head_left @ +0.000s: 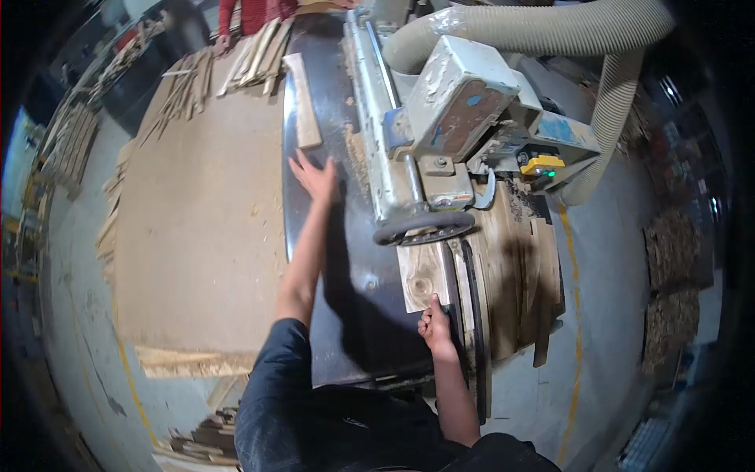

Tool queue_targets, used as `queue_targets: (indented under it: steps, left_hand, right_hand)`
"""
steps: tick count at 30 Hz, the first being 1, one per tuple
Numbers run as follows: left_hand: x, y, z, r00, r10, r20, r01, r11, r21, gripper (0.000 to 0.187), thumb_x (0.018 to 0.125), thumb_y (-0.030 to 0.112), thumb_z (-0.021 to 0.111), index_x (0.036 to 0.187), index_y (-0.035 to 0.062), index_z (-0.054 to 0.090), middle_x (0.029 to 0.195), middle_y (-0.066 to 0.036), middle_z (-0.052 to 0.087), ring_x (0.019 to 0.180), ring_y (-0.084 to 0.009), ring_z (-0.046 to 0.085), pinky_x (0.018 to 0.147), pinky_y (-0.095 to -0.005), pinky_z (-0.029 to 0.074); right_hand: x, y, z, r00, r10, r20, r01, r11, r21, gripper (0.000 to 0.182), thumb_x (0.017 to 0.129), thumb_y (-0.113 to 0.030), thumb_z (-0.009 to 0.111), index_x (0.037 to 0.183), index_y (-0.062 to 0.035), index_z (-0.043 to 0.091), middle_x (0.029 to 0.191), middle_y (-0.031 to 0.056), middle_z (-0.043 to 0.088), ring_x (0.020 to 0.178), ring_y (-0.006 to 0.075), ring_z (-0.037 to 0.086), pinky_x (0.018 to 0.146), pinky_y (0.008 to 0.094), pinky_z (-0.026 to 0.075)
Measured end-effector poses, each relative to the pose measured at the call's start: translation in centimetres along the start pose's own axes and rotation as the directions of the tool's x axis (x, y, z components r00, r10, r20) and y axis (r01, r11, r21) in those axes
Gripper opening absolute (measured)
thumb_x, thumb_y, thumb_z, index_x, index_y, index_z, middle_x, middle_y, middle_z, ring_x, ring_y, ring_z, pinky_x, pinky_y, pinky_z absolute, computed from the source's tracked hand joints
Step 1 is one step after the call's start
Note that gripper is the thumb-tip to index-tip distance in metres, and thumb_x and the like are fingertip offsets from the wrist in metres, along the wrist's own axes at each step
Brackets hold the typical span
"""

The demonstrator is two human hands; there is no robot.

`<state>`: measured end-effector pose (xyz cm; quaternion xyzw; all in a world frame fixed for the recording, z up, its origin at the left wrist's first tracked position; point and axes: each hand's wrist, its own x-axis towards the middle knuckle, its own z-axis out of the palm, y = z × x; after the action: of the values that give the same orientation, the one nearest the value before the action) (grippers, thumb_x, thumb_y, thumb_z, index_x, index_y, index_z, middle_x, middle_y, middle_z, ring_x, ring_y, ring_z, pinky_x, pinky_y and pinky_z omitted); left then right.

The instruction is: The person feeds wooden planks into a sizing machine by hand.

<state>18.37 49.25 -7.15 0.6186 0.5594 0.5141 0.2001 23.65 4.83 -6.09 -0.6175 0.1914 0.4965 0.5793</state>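
My left hand reaches forward over the dark metal machine table, its fingers spread and nothing in them. Just beyond its fingertips lies a narrow light wooden strip, apart from the hand. My right hand grips the near edge of a knotty wooden board, thumb on top and the other fingers curled. The board's far end runs under the black handwheel of the saw-like machine, where it is hidden.
A wide brown panel adjoins the table on the left, with wooden strips at its far end. A co-worker in a red sleeve stands there. Planks lie right of the machine. A ribbed hose arches overhead.
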Motion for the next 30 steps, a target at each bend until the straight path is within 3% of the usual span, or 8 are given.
queue_targets:
  steps: [3,14,17,19,20,22,25,30]
  left_hand:
    - [7.1,0.2,1.8,0.859,-0.130,0.495,-0.115,0.894,0.433,0.079,0.082,0.054,0.066,0.143,0.0090,0.044,0.155,-0.022,0.027,0.143,-0.0388,0.024,0.106,-0.0618,0.031]
    - [-7.7,1.1,-10.5,0.891,0.216,0.398,-0.403,0.782,0.475,0.024,0.085,0.020,0.060,0.079,0.0015,0.074,0.104,-0.022,0.061,0.093,-0.0394,0.058,0.086,-0.0473,0.047]
    - [-15.2,3.0,-17.7,0.927,0.042,0.373,-0.238,0.835,0.496,0.034,0.076,0.021,0.070,0.102,0.0000,0.067,0.114,-0.027,0.053,0.093,-0.0427,0.057,0.087,-0.0478,0.046]
    - [-20.2,4.5,-23.0,0.870,-0.172,0.463,-0.073,0.882,0.465,0.065,0.071,0.021,0.077,0.127,0.0020,0.051,0.117,-0.029,0.049,0.099,-0.0476,0.055,0.088,-0.0507,0.047]
    - [-22.6,5.0,-25.5,0.837,-0.218,0.501,-0.027,0.899,0.436,0.078,0.071,0.018,0.079,0.137,0.0041,0.039,0.118,-0.030,0.051,0.103,-0.0491,0.055,0.089,-0.0511,0.047]
    - [-27.4,5.0,-29.3,0.794,-0.265,0.547,0.019,0.910,0.414,0.093,0.071,0.015,0.080,0.147,0.0062,0.028,0.119,-0.030,0.053,0.106,-0.0506,0.055,0.091,-0.0514,0.047]
    - [-33.0,5.1,-33.0,0.813,-0.094,0.574,0.019,0.991,0.136,0.104,0.073,0.012,0.079,0.153,0.0059,0.013,0.118,-0.033,0.058,0.107,-0.0484,0.059,0.092,-0.0488,0.048]
    - [-39.6,7.3,-36.3,0.706,-0.114,0.699,-0.008,0.986,0.169,0.094,0.079,0.015,0.072,0.151,-0.0027,0.013,0.107,-0.031,0.063,0.096,-0.0463,0.064,0.082,-0.0454,0.052]
  right_hand:
    - [1.4,-1.0,1.2,0.999,-0.016,-0.034,0.016,1.000,-0.018,0.051,0.087,-0.063,0.062,0.076,-0.0154,0.045,0.056,-0.0041,0.036,0.045,0.0116,0.042,0.042,0.0242,0.031]
    - [3.6,-4.6,4.8,0.960,-0.209,0.188,0.220,0.975,-0.037,0.039,0.095,-0.047,0.059,0.085,-0.0096,0.061,0.067,0.0003,0.061,0.057,0.0121,0.060,0.047,0.0229,0.042]
    - [1.0,-1.6,3.3,0.923,-0.328,0.201,0.353,0.930,-0.102,0.035,0.096,-0.039,0.060,0.090,-0.0051,0.063,0.074,0.0030,0.065,0.067,0.0129,0.065,0.054,0.0245,0.047]
    - [-0.1,1.3,1.0,0.545,-0.793,0.272,0.836,0.491,-0.245,0.021,0.092,-0.024,0.067,0.090,-0.0033,0.065,0.078,0.0046,0.067,0.073,0.0190,0.066,0.066,0.0305,0.051]
    - [-1.7,1.4,-0.3,0.543,-0.793,0.277,0.838,0.491,-0.239,0.021,0.092,-0.024,0.067,0.090,-0.0033,0.065,0.078,0.0046,0.067,0.073,0.0190,0.066,0.066,0.0305,0.051]
    - [-7.4,1.4,-4.4,0.031,-0.967,0.253,0.803,-0.126,-0.582,0.011,0.084,-0.013,0.071,0.089,-0.0041,0.067,0.086,0.0058,0.067,0.092,0.0271,0.063,0.079,0.0376,0.048]
    - [-10.7,2.6,-11.0,0.086,-0.973,0.214,0.565,-0.129,-0.815,0.034,0.082,-0.015,0.072,0.114,-0.0070,0.063,0.130,0.0131,0.055,0.122,0.0359,0.046,0.101,0.0492,0.036]
    - [-11.2,5.7,-18.4,0.326,-0.904,0.276,0.381,-0.142,-0.914,0.044,0.092,-0.017,0.059,0.133,-0.0013,0.052,0.145,0.0233,0.039,0.133,0.0418,0.038,0.110,0.0544,0.029]
